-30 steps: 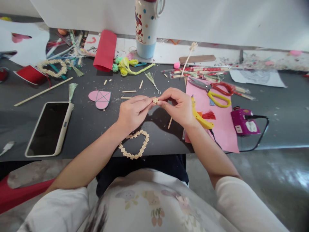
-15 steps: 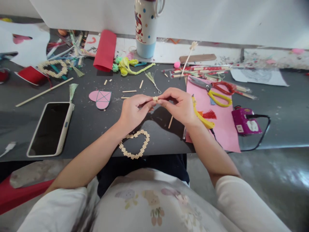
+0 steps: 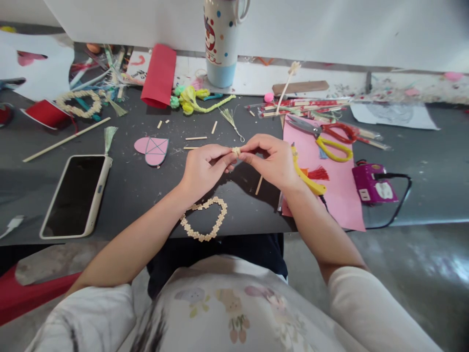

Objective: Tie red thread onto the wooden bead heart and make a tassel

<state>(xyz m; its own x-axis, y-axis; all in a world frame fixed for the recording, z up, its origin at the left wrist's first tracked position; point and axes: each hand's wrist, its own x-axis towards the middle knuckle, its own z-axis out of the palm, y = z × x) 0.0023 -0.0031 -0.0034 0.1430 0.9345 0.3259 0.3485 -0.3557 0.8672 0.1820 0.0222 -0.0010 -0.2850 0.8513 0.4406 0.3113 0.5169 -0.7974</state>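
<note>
Between the fingertips of both hands is a small cream flower-shaped piece (image 3: 236,150), partly covered by the fingers. My left hand (image 3: 207,168) pinches it from the left, and my right hand (image 3: 271,159) pinches it from the right. Below my left wrist, a heart-shaped ring of small cream flowers (image 3: 222,215) lies near the table's front edge. A pale green tassel (image 3: 229,117) with a loop rests just beyond the fingers. Thin wooden sticks (image 3: 196,138) lie left of the hands, and another stick (image 3: 259,185) is under my right hand.
At left are a phone (image 3: 75,195) and a pink paper heart (image 3: 156,150). On pink paper (image 3: 340,205) at right lie scissors (image 3: 333,142) and a yellow corded tool (image 3: 311,183), beside a purple box (image 3: 373,183). A bottle (image 3: 222,49) stands at the back among craft scraps.
The hands stay in nearly the same place. The fingers and the small flower-shaped piece have shifted very slightly; the things on the table lie as before.
</note>
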